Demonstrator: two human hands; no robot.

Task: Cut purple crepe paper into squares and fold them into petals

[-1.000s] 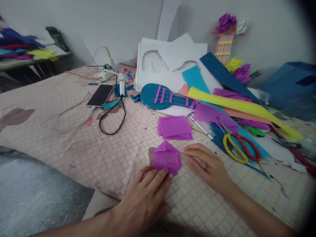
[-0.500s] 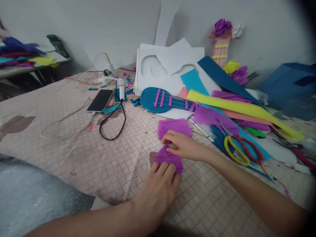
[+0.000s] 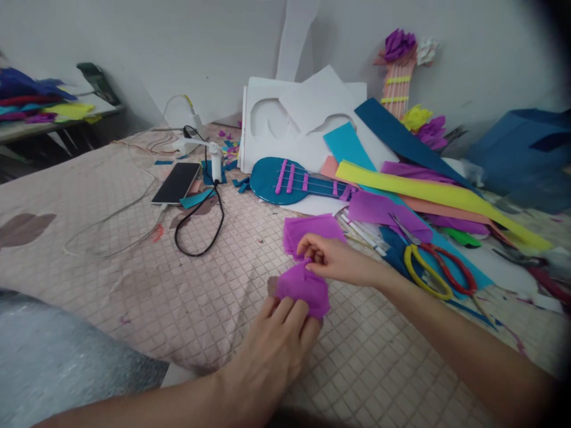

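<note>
The left hand (image 3: 283,333) is positioned at the lower center of the frame, back of the hand upward, with the fingers bent and set close together. Its fingertips bear on the lower edge of a small purple sheet (image 3: 306,288); whether the thumb clamps the sheet from beneath cannot be determined. The purple sheet is located just below the center of the frame, above a patterned counter cover (image 3: 111,267). The right hand (image 3: 332,258) enters from the lower right; its thumb and index finger are clamped together on the upper tip of the purple sheet, and its remaining fingers are curled. A purple stack (image 3: 312,229) lies directly above, its lower edge partly covered in view by the right hand. At the center of the frame, a blue guitar-shaped piece (image 3: 270,185) with purple crossbars lies in front of white boards (image 3: 307,128). To the right, a yellow strip (image 3: 423,185) crosses a turquoise strip (image 3: 350,148), and a dark blue strip (image 3: 410,142) lies above it. Scissors (image 3: 427,248) with one red and one yellow handle rest below these strips. A phone (image 3: 177,183) lies at the left center, near a looped black cord (image 3: 222,213).
</note>
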